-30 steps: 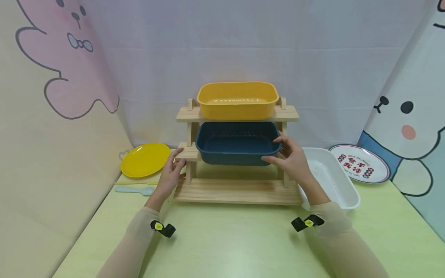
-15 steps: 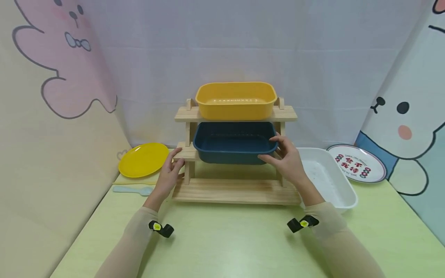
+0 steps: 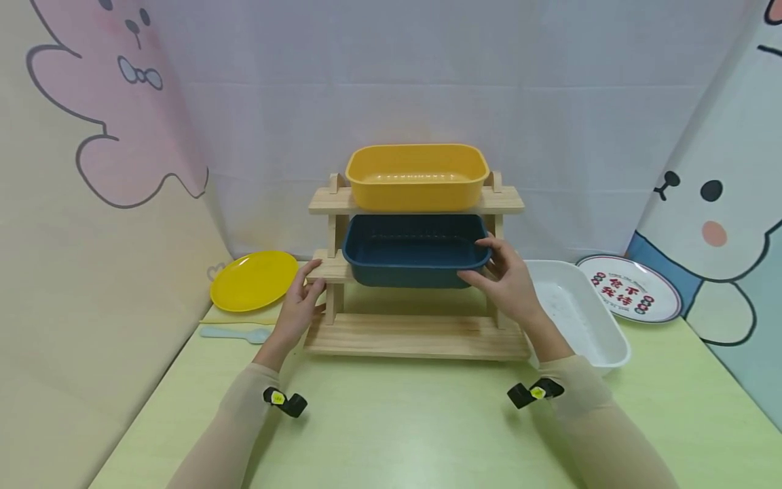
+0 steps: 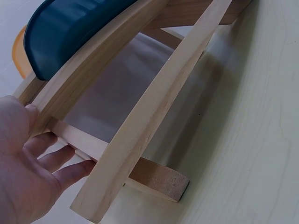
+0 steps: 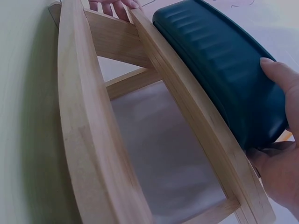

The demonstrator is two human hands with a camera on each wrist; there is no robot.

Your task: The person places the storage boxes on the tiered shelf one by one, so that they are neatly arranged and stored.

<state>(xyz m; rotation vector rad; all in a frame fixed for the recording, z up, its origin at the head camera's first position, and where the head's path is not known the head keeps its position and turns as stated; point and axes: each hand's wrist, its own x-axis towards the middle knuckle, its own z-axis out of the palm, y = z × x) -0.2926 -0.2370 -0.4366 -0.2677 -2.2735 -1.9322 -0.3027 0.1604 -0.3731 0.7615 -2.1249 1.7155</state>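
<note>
A three-tier wooden rack (image 3: 421, 337) stands on the table. On its middle shelf sits a dark blue rectangular tub (image 3: 409, 276), its ribbed outer wall showing in the right wrist view. My right hand (image 3: 512, 285) holds the tub's right end, thumb on the front wall and fingers at the rim. My left hand (image 3: 294, 309) grips the left end of the middle shelf (image 3: 332, 269); the left wrist view shows its thumb on the shelf edge and the other fingers beside the side support (image 4: 79, 137). Above, on the top shelf, rests a yellow tub (image 3: 418, 197).
Left of the rack lie a yellow plate (image 3: 253, 282), a thin yellow stick (image 3: 235, 321) and a pale blue spoon (image 3: 232, 334). A white tray (image 3: 583, 319) stands on the right, partly behind my right arm, with a white printed oval plate (image 3: 632, 288) beyond it.
The dark blue tub has shifted very slightly back on the middle shelf, with my right hand on it. My left hand has stayed on the shelf end.
</note>
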